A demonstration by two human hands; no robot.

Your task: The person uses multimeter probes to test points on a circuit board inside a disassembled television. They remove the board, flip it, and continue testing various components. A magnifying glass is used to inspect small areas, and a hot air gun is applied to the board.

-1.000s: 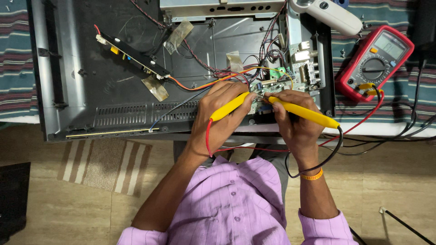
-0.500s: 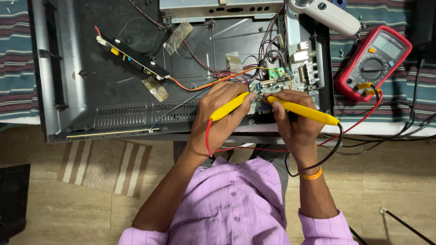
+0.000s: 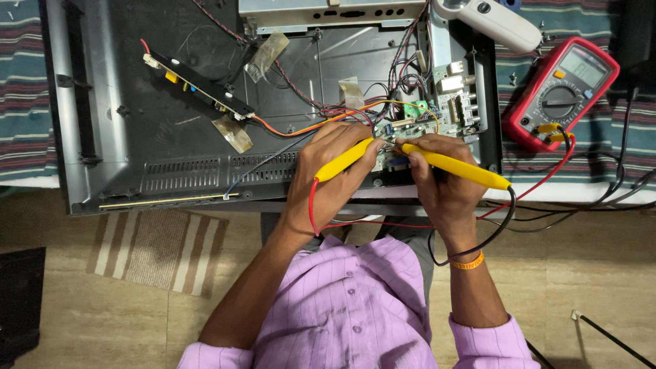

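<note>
Head view: left hand [image 3: 335, 171] grips yellow probe [image 3: 345, 159], right hand [image 3: 437, 181] grips other yellow probe [image 3: 454, 166]. Both tips meet on circuit board [image 3: 437, 116], left of red meter [image 3: 562, 92]. Best keep tips steady, touching only one spot each.

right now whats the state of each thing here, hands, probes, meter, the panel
left hand: gripping a yellow probe
right hand: gripping a second yellow probe
both tips: down at the circuit board
multimeter: face up, leads plugged in
back panel: opened, wiring exposed
</note>
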